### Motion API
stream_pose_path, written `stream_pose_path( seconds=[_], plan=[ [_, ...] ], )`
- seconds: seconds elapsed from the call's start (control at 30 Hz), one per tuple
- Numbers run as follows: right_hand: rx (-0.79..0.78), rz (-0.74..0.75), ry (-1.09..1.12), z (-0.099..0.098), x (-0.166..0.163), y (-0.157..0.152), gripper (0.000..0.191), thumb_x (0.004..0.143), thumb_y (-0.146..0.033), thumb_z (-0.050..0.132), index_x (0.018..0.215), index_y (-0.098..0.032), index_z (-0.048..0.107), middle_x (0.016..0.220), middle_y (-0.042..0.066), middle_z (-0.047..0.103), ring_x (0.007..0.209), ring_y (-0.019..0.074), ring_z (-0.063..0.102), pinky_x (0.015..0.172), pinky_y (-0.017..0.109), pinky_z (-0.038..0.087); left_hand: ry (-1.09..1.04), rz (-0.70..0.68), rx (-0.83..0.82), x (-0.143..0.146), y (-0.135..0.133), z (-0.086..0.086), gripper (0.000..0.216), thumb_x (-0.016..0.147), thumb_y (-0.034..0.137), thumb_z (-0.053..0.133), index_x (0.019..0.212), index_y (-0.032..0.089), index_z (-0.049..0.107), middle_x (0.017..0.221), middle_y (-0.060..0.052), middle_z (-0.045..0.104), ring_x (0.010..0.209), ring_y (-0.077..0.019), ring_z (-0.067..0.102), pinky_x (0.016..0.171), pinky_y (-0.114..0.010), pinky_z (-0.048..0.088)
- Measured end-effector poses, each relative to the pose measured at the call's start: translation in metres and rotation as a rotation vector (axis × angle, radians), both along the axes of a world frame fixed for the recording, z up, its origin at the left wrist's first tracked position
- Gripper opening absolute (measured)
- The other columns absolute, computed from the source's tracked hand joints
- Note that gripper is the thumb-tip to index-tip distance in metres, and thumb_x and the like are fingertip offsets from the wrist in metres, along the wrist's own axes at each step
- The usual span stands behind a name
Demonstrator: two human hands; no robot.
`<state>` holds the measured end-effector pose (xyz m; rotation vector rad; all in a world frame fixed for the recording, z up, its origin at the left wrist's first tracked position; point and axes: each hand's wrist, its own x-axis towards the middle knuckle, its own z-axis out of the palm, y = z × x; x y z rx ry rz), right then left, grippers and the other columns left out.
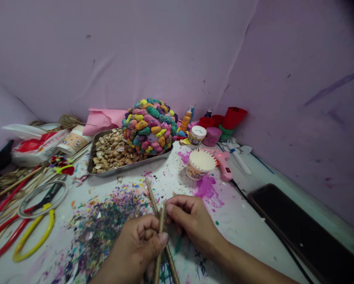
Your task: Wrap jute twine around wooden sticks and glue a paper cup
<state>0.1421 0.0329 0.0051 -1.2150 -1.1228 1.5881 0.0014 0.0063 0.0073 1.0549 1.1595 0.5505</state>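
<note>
The two hands are close together over the near part of the surface [239,227]. The left hand [138,246] is clamped on a brown rod [162,221], with the thumb lying across it and the fingers bent at its other side. This rod points away from the person, slightly leaning to the right. The right hand [191,221] has its thumb and forefinger bent close to each other at the upper end of the same rod; I cannot tell whether they pinch it or only touch it.

A second brown rod [151,197] passes behind the first one and crosses it, with its far end to the left. The surface under the left hand is covered with many spots of dried paint.

Toward the far edge of the surface there is a metal tray [135,164], which contains shells [112,152]. A ball [150,126] covered with colourful pieces rests at the right part of this tray. To the right of the tray stands a paper cup [194,171] with a zigzag rim, and just beside it lies a pink glue gun [224,167]. A dark phone [298,225] lies near the right edge, and scissors [48,221] with red and yellow handles are at the left side.
</note>
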Motion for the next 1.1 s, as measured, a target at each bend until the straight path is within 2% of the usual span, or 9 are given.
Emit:
stream_pose_path(
  seconds=[0.13,0.27,0.37,0.43,0.53,0.6,0.63,0.87,1.1],
  plan=[
    [0.028,0.043,0.015,-0.001,0.001,0.0,0.031,0.069,-0.038,0.058,0.053,-0.013,0.055,0.039,-0.006,0.042,0.033,0.0033,0.03,0.032,0.016,0.023,0.011,0.051,0.013,0.001,-0.001,0.003,0.034,0.063,0.046,0.061,0.061,0.017,0.045,0.039,0.01,0.037,0.031,-0.0023,0.026,0.033,-0.015,0.017],
    [0.047,0.108,0.08,-0.002,0.002,0.0,0.036,0.067,-0.046,0.06,0.055,-0.012,0.056,0.042,-0.005,0.044,0.034,0.003,0.031,0.033,0.016,0.023,0.033,0.072,0.094,0.002,0.0,0.007,0.033,0.059,0.041,0.064,0.055,0.016,0.042,0.043,0.01,0.03,0.038,-0.0022,0.02,0.037,-0.016,0.014],
    [0.038,0.103,0.091,-0.003,0.003,-0.001,0.035,0.063,-0.046,0.064,0.056,-0.012,0.057,0.043,-0.005,0.045,0.035,0.003,0.033,0.034,0.016,0.023,0.031,0.055,0.105,0.003,0.0,0.007,0.033,0.06,0.038,0.064,0.053,0.017,0.04,0.043,0.01,0.029,0.038,-0.0026,0.021,0.038,-0.016,0.016],
    [0.017,0.09,0.097,-0.004,0.002,-0.001,0.034,0.062,-0.044,0.066,0.056,-0.012,0.057,0.043,-0.005,0.047,0.034,0.0028,0.033,0.033,0.016,0.022,-0.002,0.073,0.114,0.004,-0.001,0.006,0.03,0.059,0.037,0.065,0.055,0.016,0.043,0.044,0.009,0.035,0.04,-0.0035,0.028,0.04,-0.016,0.022],
    [-0.032,0.088,0.15,-0.006,-0.001,-0.005,0.034,0.061,-0.043,0.068,0.057,-0.012,0.057,0.042,-0.005,0.047,0.032,0.0022,0.032,0.033,0.016,0.021,-0.084,0.198,0.164,0.007,-0.005,0.005,0.035,0.06,0.038,0.063,0.086,0.015,0.057,0.055,0.002,0.053,0.051,-0.0104,0.048,0.049,-0.019,0.037],
    [-0.046,0.082,0.185,-0.007,-0.003,-0.007,0.035,0.059,-0.044,0.069,0.057,-0.012,0.057,0.042,-0.005,0.048,0.032,0.0018,0.032,0.032,0.016,0.02,-0.054,0.267,0.234,0.007,-0.01,0.005,0.048,0.064,0.04,0.059,0.107,0.017,0.056,0.06,0.0,0.058,0.057,-0.0143,0.054,0.053,-0.023,0.042],
    [-0.049,0.079,0.196,-0.007,-0.004,-0.008,0.036,0.058,-0.045,0.069,0.057,-0.011,0.057,0.042,-0.004,0.049,0.031,0.0016,0.032,0.032,0.016,0.02,-0.008,0.282,0.268,0.007,-0.012,0.005,0.048,0.066,0.039,0.057,0.109,0.019,0.056,0.058,0.001,0.058,0.055,-0.0146,0.054,0.052,-0.023,0.043],
    [-0.104,0.066,0.101,-0.006,-0.006,-0.009,0.042,0.054,-0.051,0.069,0.051,-0.012,0.053,0.039,-0.003,0.049,0.028,0.0019,0.034,0.03,0.016,0.022,0.15,0.404,0.376,0.008,-0.023,0.006,0.036,0.068,0.033,0.055,0.098,0.018,0.067,0.044,0.003,0.055,0.04,-0.011,0.049,0.04,-0.019,0.043],
    [-0.119,0.012,0.103,-0.001,-0.003,-0.005,0.03,0.059,-0.041,0.066,0.059,-0.011,0.061,0.045,-0.002,0.054,0.03,0.0029,0.036,0.027,0.015,0.022,0.08,0.547,0.278,0.014,-0.023,0.001,0.034,0.061,0.032,0.064,0.09,0.016,0.069,0.041,0.003,0.055,0.037,-0.0088,0.048,0.038,-0.016,0.044]
  ],
)
